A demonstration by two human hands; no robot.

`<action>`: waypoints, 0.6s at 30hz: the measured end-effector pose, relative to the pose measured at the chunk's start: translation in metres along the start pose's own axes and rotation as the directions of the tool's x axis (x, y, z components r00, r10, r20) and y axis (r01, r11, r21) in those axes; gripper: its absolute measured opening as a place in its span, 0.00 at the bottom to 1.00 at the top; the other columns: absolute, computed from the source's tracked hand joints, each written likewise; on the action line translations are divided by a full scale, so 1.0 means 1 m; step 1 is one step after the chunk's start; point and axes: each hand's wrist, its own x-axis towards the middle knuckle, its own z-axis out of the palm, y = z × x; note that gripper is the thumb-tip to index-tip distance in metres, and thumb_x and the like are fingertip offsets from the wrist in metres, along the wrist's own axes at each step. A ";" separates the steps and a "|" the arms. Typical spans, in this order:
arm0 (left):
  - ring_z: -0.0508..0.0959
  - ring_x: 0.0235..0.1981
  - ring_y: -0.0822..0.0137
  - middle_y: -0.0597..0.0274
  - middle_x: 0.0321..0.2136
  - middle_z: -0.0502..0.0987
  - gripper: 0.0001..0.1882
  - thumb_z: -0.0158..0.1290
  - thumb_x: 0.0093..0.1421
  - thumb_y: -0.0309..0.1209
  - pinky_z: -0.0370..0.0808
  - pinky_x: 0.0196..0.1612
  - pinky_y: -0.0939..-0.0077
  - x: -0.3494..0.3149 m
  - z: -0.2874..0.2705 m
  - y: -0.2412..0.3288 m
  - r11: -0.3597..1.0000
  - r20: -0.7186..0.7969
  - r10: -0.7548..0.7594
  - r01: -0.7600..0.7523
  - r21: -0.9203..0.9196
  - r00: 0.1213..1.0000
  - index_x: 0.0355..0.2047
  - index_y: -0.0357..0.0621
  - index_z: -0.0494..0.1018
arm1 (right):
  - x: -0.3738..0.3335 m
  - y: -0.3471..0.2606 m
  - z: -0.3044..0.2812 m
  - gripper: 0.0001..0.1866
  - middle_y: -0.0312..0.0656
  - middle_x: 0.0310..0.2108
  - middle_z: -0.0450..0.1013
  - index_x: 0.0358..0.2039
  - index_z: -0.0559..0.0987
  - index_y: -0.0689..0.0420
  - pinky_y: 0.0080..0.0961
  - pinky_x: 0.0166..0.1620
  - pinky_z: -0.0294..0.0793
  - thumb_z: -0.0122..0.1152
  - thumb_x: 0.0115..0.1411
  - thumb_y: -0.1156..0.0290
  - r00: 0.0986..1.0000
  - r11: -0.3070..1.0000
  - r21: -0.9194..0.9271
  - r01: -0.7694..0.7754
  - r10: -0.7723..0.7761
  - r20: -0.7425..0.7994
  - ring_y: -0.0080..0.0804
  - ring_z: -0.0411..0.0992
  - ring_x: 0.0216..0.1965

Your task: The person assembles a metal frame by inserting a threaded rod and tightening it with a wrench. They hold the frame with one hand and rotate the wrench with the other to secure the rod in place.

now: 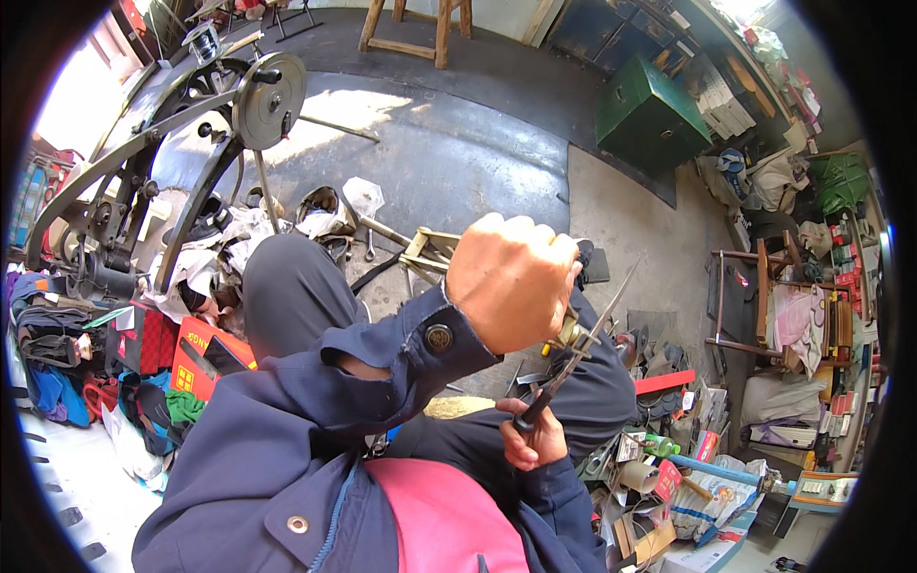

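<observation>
Nearest the camera is the person's own chest, a pink shirt point(435, 520) under a dark blue jacket point(258, 458) with metal snap buttons. From it the left sleeve runs up and across the middle of the view, its cuff fastened by a brass-coloured button.

Just above the lap, the right hand point(530, 435) is closed around the dark handles of a pair of scissors point(573, 358). The scissors slant upward to the right, their long thin blades ending in a point near the edge of the person's right knee. The left hand point(511, 277) is clenched into a fist above them, knuckles toward the camera, gripping a small yellowish tool point(570, 332) that sticks out below the fist and meets the blades about midway along; what kind of tool it is cannot be told.

Under the hands are the person's knees in dark trousers point(291, 286). To the left of the legs lie a red box point(205, 358), bags and heaped cloth. To the right, the floor is crowded with small tools, tape rolls and cartons.

Farther off, a black machine frame with a round grey wheel point(267, 100) stands at the upper left on the concrete floor point(458, 162). A green metal chest point(650, 115) sits at the upper right, and a wooden stool point(415, 29) stands at the top.
</observation>
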 end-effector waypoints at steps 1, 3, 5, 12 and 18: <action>0.80 0.28 0.53 0.59 0.24 0.77 0.07 0.62 0.60 0.34 0.74 0.34 0.58 0.000 0.001 0.002 1.000 0.034 -0.001 0.001 0.010 0.999 0.28 0.47 0.77 | -0.003 -0.003 -0.003 0.39 0.47 0.25 0.70 0.67 0.73 0.59 0.22 0.14 0.60 0.35 0.78 0.37 0.994 1.000 -0.026 0.006 -0.009 -0.113 0.22 0.57 0.11; 0.80 0.29 0.54 0.59 0.24 0.77 0.07 0.62 0.60 0.34 0.74 0.34 0.59 0.001 0.005 0.004 1.000 0.037 0.024 -0.024 0.003 0.999 0.29 0.47 0.78 | -0.004 -0.013 -0.013 0.36 0.46 0.25 0.70 0.67 0.73 0.59 0.20 0.14 0.59 0.37 0.79 0.40 0.982 0.997 -0.067 0.026 -0.037 -0.183 0.20 0.55 0.12; 0.80 0.29 0.55 0.60 0.24 0.77 0.07 0.62 0.60 0.34 0.73 0.34 0.60 0.001 0.007 0.005 1.000 0.058 0.027 -0.028 0.014 0.998 0.29 0.48 0.77 | 0.006 -0.028 -0.026 0.34 0.46 0.26 0.70 0.66 0.73 0.58 0.19 0.14 0.58 0.40 0.79 0.41 0.977 0.987 -0.152 0.046 -0.076 -0.198 0.18 0.53 0.12; 0.80 0.29 0.55 0.59 0.24 0.78 0.08 0.62 0.58 0.34 0.73 0.34 0.60 -0.001 0.006 0.009 0.999 0.052 0.050 -0.049 -0.019 0.997 0.27 0.47 0.76 | 0.106 -0.135 -0.040 0.20 0.42 0.38 0.78 0.54 0.78 0.62 0.28 0.32 0.76 0.53 0.74 0.58 0.620 0.746 -0.525 0.409 -0.650 -0.439 0.31 0.76 0.32; 0.80 0.27 0.53 0.58 0.23 0.78 0.07 0.62 0.59 0.32 0.75 0.34 0.58 0.001 0.004 0.009 1.000 0.036 -0.002 0.002 0.012 0.999 0.27 0.46 0.76 | 0.090 -0.211 0.091 0.13 0.43 0.40 0.78 0.50 0.80 0.62 0.28 0.35 0.78 0.55 0.76 0.66 0.595 0.445 -0.613 0.653 -0.802 0.050 0.30 0.77 0.35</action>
